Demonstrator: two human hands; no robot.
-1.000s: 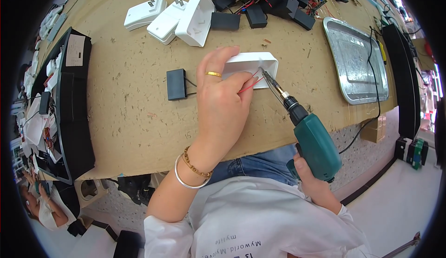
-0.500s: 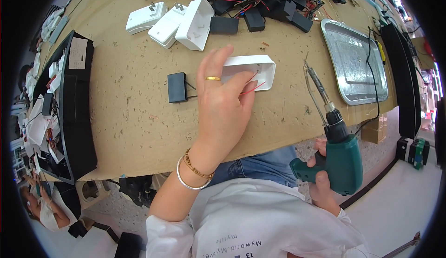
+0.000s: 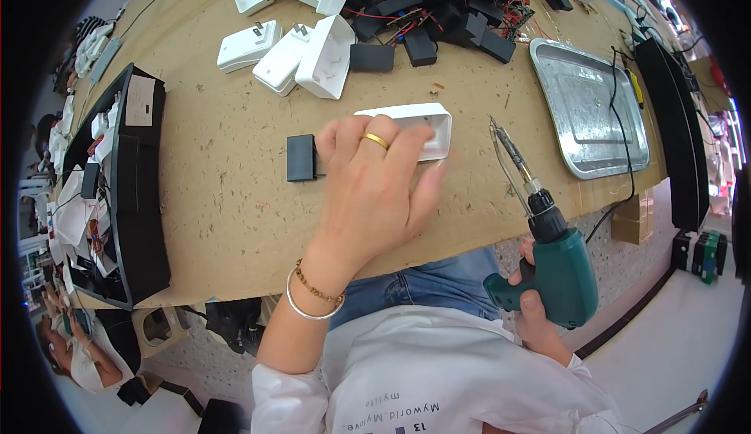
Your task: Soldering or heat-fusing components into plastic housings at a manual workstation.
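My left hand (image 3: 371, 191) is over a white plastic housing (image 3: 440, 125), an open box lying on the brown work surface. Its fingers bend over the near wall, with the index fingertip inside; the blurred thumb stands apart outside. No object shows between finger and thumb, and the palm hides part of the housing. A black rectangular block (image 3: 300, 158) lies left of these fingers, its dark lead running beneath the hand. In my closed right hand (image 3: 534, 305) is a green pistol-shaped soldering gun (image 3: 565, 281), its thin metal tip (image 3: 496, 127) pointing up over the table.
White plug housings (image 3: 293, 59) sit at the back, beside a heap of black blocks with wires (image 3: 438, 12). A metal tray (image 3: 588, 109) with a black cord across it is at right. On the left stands a black bin (image 3: 145, 199) of parts. Another person (image 3: 86, 348) sits far left.
My left thumb has moved away from the index finger, and the red wires seen between them no longer show. The soldering gun has shifted slightly left, partly with the whole view.
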